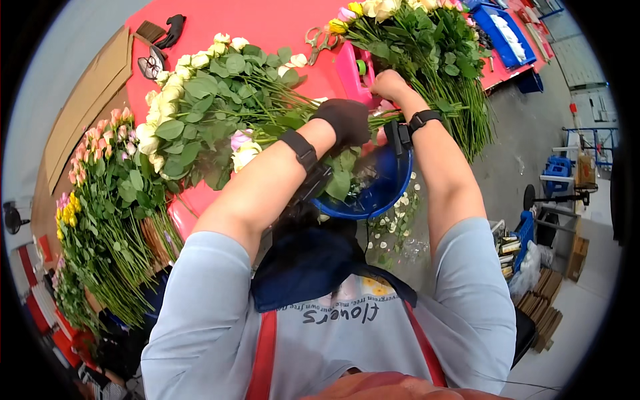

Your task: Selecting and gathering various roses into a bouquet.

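Observation:
My left hand (346, 121), in a dark brown glove, is closed around a bunch of green rose stems (382, 120) whose ends stick out to the right. My bare right hand (390, 86) is at the near right side of a pink tape dispenser (348, 70) carrying a green roll. Its fingertips are hidden, so I cannot tell whether it grips tape. Below both hands stands a blue bucket (385, 200) with leaves and clear plastic scraps inside. Cream roses (167, 100) with leafy stems lie to the left, beside the gloved hand.
Scissors (319, 44) lie on the pink-red table (265, 22) behind the dispenser. More roses (425, 45) are heaped at right, their stems overhanging the edge. Peach and yellow roses (100, 145) lie at far left near cardboard (82, 107). Petals (400, 210) litter the floor.

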Motion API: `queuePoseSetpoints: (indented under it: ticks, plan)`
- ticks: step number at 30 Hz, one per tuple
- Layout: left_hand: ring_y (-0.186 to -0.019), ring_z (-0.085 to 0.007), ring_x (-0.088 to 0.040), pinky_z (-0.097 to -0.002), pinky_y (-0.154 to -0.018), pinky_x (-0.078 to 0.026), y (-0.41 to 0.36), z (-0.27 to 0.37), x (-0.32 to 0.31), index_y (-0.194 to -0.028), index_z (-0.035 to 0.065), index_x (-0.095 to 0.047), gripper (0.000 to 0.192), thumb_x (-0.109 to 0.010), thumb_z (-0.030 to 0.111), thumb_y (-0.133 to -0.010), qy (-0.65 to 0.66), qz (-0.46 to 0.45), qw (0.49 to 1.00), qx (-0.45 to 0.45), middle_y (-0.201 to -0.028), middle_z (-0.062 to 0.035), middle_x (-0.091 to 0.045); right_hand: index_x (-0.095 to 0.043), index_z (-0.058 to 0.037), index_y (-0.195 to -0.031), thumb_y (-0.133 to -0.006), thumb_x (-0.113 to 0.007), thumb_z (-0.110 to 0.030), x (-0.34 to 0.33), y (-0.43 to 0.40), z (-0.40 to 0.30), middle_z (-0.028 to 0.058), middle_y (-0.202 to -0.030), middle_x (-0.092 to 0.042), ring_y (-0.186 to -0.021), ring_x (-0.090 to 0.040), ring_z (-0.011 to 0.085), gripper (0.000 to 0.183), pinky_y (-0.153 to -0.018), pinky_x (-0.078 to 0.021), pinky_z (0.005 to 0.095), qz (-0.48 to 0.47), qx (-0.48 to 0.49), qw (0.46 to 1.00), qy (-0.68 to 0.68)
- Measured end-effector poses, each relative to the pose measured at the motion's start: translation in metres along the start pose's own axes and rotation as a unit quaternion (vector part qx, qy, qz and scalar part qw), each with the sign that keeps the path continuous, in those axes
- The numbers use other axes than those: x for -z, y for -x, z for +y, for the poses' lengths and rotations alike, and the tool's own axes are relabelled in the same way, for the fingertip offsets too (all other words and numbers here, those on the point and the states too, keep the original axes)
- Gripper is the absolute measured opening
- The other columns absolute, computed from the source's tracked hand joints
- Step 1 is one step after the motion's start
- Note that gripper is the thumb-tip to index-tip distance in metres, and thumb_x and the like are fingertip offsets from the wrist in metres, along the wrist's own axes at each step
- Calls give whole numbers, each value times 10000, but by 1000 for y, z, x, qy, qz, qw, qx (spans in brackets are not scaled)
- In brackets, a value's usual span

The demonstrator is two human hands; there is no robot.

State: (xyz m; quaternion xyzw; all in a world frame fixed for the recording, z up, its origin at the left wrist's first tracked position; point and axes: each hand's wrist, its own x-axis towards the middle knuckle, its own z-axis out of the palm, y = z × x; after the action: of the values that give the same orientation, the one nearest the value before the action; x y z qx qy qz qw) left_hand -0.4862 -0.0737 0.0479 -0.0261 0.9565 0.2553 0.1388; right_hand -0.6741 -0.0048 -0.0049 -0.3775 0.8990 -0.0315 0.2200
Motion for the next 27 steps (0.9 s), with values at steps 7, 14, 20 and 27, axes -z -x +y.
queuePoseSetpoints:
  ticks: [7,14,20,27]
  plan:
    - [-643,-310,-631,-391,-616,-486,-31,-18,-1,-793,3,-661,388,-639,372,-677,105,-53,990,74,-715,-187,-642,-653,23,-797,-765,-646,-198,25,136,-14,163,-688,-628,-635,-614,176,224,-624,-481,318,49,115,919,-374]
    - [-654,-210,-621,-338,-612,-468,-8,49,36,-850,16,-676,456,-687,450,-711,224,-97,969,37,-724,-122,-655,-649,10,-934,-834,-592,-46,-49,135,49,33,-858,-660,-748,-583,103,127,-701,-464,255,35,116,762,-636]
    - [-679,-331,-627,-415,-607,-481,5,82,15,-768,54,-657,531,-607,582,-732,-13,19,998,53,-709,-188,-625,-526,-6,-1177,-818,-643,-91,-27,103,58,69,-990,-603,-848,-588,138,387,-768,-482,294,42,116,845,-521]
    - [-597,-316,-609,-430,-545,-464,7,85,9,-775,90,-628,385,-612,475,-762,-101,122,986,59,-617,-129,-594,-657,-68,-998,-801,-645,-184,-57,64,75,75,-937,-659,-951,-574,303,229,-844,-446,387,152,376,908,-104]
